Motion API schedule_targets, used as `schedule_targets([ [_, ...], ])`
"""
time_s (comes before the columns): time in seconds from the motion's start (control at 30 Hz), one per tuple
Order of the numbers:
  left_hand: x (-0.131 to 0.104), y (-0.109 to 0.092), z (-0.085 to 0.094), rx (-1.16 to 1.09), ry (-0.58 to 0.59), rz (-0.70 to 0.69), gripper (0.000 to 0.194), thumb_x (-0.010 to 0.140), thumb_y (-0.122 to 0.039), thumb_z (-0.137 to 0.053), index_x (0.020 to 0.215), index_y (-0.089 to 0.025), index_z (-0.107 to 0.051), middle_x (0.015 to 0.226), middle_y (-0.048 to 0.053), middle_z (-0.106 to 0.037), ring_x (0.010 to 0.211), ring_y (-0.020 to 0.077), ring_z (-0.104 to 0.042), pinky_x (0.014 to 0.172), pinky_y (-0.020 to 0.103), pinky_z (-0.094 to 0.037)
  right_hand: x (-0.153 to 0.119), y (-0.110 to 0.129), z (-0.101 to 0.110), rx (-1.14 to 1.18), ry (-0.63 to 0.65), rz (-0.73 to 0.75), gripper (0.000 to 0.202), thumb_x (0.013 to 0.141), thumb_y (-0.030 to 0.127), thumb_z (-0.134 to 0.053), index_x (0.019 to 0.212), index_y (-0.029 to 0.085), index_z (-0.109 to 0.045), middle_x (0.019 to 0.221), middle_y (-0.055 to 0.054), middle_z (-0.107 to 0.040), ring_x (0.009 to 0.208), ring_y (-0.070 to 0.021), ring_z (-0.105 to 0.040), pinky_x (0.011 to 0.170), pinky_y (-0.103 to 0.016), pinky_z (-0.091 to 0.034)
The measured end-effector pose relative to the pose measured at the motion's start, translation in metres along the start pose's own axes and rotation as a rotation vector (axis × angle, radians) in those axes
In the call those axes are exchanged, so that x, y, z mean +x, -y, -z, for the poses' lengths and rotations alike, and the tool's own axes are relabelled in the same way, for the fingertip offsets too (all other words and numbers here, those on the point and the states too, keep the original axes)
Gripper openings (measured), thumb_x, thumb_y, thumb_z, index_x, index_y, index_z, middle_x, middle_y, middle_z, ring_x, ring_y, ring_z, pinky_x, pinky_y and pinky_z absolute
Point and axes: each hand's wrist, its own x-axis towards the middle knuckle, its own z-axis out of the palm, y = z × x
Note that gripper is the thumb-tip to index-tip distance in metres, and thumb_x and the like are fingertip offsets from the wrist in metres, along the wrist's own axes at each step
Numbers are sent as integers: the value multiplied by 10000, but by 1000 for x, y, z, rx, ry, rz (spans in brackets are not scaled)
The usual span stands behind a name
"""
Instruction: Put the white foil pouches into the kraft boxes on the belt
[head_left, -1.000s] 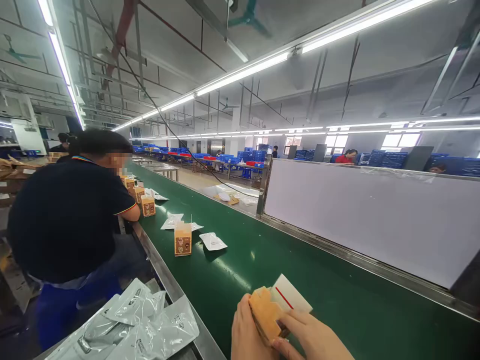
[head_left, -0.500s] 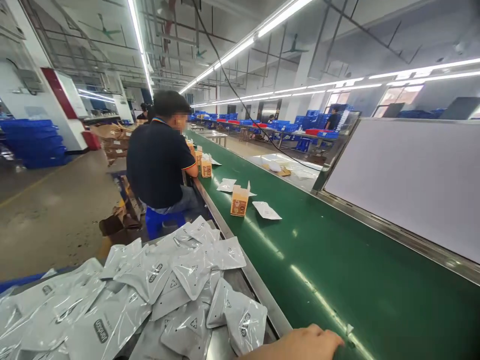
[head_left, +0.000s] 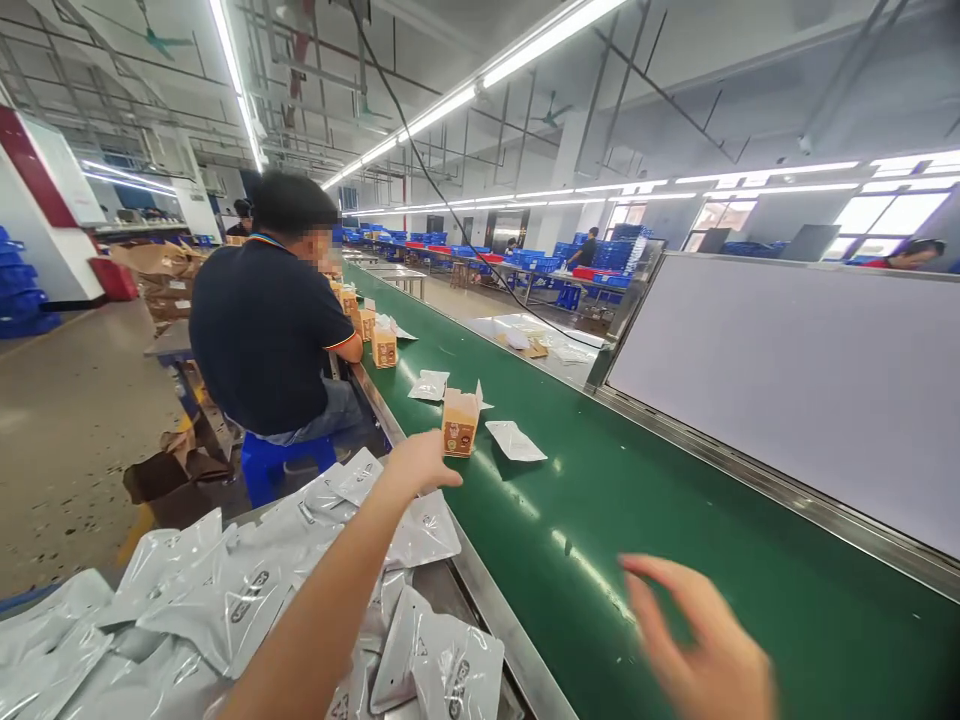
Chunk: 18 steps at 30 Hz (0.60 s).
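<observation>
My left hand (head_left: 424,463) reaches over the metal edge of the green belt (head_left: 645,480), thumb and fingers apart, just left of an open-topped orange-brown carton (head_left: 460,425). Nothing shows in it; whether the fingertips touch the carton is hard to tell. Over the belt at the lower right, my right hand (head_left: 694,630) is slightly blurred, its thumb and fingers apart around nothing. A white pouch (head_left: 515,441) lies right of the carton and another pouch (head_left: 429,385) lies behind it. Many silvery white pouches (head_left: 247,590) are heaped on the left, partly behind my left forearm.
A person (head_left: 266,310) in a dark shirt sits on a blue stool (head_left: 281,465) left of the belt. More cartons (head_left: 384,343) stand on the belt near that person's arm. A large white panel (head_left: 787,390) rises along the belt's right side.
My left hand has come forward to the carton, and my right hand has appeared over the belt. The view has shifted, with the carton and pouches now slightly lower and further left.
</observation>
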Motion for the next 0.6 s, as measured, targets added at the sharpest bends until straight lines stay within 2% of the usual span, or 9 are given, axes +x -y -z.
schedule_targets([
  [0.07, 36, 20, -5, -81, -120, 57, 729, 607, -231, -757, 1247, -85, -440, 1263, 196, -502, 1146, 320, -510, 941, 448, -402, 36, 2, -44, -19, 101, -16, 340, 911, 424, -489, 1175, 228, -577, 1235, -93, -542, 1146, -261, -500, 959, -500, -428],
  [0.13, 66, 38, -17, -189, -184, 74, 1009, 514, -181, -815, 1365, -118, -276, 1408, 228, -342, 1284, 332, -390, 1033, 450, -341, 76, 0, -91, -56, 145, -73, 431, 871, 419, -541, 1280, 283, -518, 1388, -106, -417, 1273, -346, -373, 995, -611, -336],
  [0.2, 88, 51, -32, -307, -214, 67, 1163, 414, -86, -824, 1396, -122, -201, 1436, 246, -290, 1339, 344, -315, 1076, 440, -299, 109, -5, -129, -77, 153, -135, 528, 829, 414, -614, 1325, 296, -474, 1463, -112, -310, 1335, -411, -244, 1003, -696, -238],
  [0.27, 103, 59, -46, -426, -219, 43, 1210, 372, -40, -811, 1401, -114, -179, 1436, 256, -286, 1354, 350, -292, 1087, 437, -290, 127, -10, -153, -62, 166, -167, 543, 822, 410, -643, 1317, 260, -478, 1450, -118, -326, 1337, -407, -237, 1017, -707, -204],
  [0.33, 114, 62, -58, -529, -197, 2, 1215, 378, -45, -807, 1410, -122, -170, 1441, 248, -286, 1356, 348, -294, 1085, 437, -301, 131, -14, -163, -10, 173, -161, 471, 854, 391, -621, 1274, 211, -508, 1376, -110, -418, 1294, -352, -336, 1035, -654, -253],
  [0.4, 120, 62, -69, -613, -149, -44, 1210, 399, -50, -797, 1423, -158, -162, 1423, 222, -336, 1311, 343, -377, 1043, 443, -362, 125, -19, -163, 67, 161, -138, 363, 895, 360, -573, 1215, 192, -542, 1273, -91, -505, 1214, -285, -440, 1026, -566, -337],
  [0.5, 125, 55, -83, -696, -87, -120, 1123, 442, -56, -770, 1408, -225, -222, 1326, 150, -470, 1140, 307, -549, 927, 435, -467, 118, -30, -156, 211, 114, -124, 257, 915, 358, -548, 1102, 186, -589, 1092, -61, -590, 1033, -210, -557, 924, -435, -455],
  [0.6, 120, 44, -95, -709, -82, -197, 950, 453, -58, -749, 1311, -214, -373, 1211, 100, -543, 1057, 282, -584, 901, 431, -478, 122, -43, -141, 375, 1, -177, 253, 916, 397, -539, 984, 166, -613, 976, -40, -613, 890, -173, -590, 818, -361, -501],
])
